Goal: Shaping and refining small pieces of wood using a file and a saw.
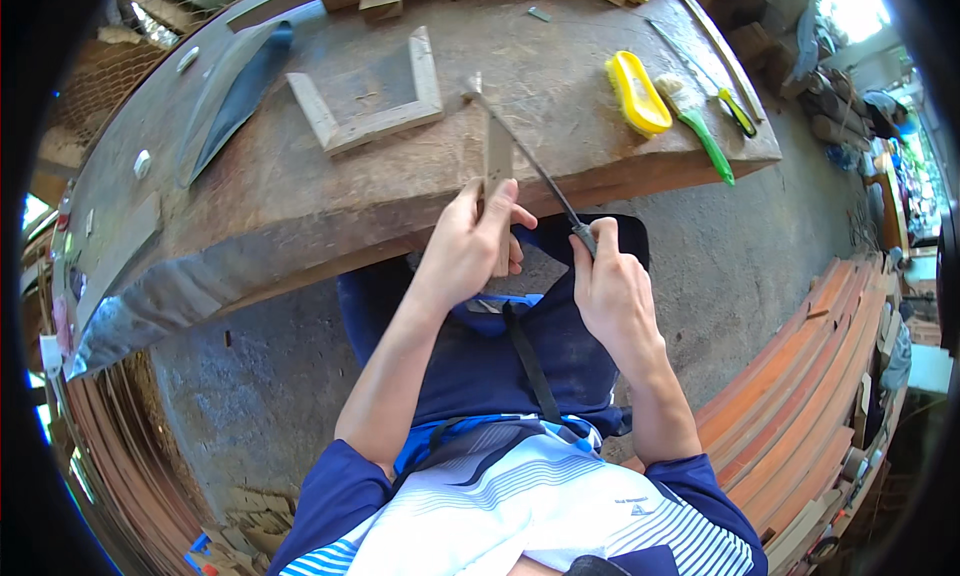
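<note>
My left hand [466,240] is closed around a narrow wooden strip [497,156], which points away from me over the near edge of the workbench [300,191]. In my right hand [618,288] is the handle of a long, thin, dark file [537,164]. The file slants up and left across the strip, its tip by the strip's far end. Left of the strip, a three-sided wooden frame [385,126] lies flat on the bench with its open side facing away. My fingers hide part of the strip and most of the file's handle.
On the bench's right lie a yellow brush [637,93], a green-handled brush [708,146] and a thin tool with a yellow-and-black handle [738,114]. A dark curved sheet [245,96] lies at left. Reddish planks [790,376] are stacked on the right; more boards [120,456] lie left.
</note>
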Demonstrator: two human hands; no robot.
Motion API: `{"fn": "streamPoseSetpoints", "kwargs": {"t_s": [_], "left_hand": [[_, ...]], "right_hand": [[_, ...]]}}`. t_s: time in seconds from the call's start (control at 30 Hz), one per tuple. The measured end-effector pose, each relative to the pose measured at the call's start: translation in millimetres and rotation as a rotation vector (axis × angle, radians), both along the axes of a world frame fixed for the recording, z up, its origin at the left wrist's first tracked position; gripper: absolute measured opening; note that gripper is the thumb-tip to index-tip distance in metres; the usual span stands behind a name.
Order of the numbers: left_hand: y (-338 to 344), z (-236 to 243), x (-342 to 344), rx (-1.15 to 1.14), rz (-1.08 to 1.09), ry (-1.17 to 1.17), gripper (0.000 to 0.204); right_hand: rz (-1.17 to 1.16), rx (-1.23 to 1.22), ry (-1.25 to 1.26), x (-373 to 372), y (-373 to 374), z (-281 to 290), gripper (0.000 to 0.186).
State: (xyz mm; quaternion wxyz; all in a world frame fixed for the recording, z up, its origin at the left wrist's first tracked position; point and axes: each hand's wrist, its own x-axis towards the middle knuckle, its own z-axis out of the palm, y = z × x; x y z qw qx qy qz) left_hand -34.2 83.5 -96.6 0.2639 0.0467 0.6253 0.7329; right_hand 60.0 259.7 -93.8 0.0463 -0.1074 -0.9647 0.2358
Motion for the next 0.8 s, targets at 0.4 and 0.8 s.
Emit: {"fn": "streamPoseSetpoints", "kwargs": {"t_s": [0.4, 0.8], "left_hand": [[66.1, -8.7, -39.0, -0.841, 0.260, 1.108, 0.051], [74.9, -23.3, -66.8, -0.707, 0.267, 1.004, 0.042]], "right_hand": [[-0.165, -0.087, -0.054, -18.0, 24.0, -2.7, 0.026], [-0.140, 0.019, -0.137, -29.4, 17.7, 13.7, 0.032]]}}
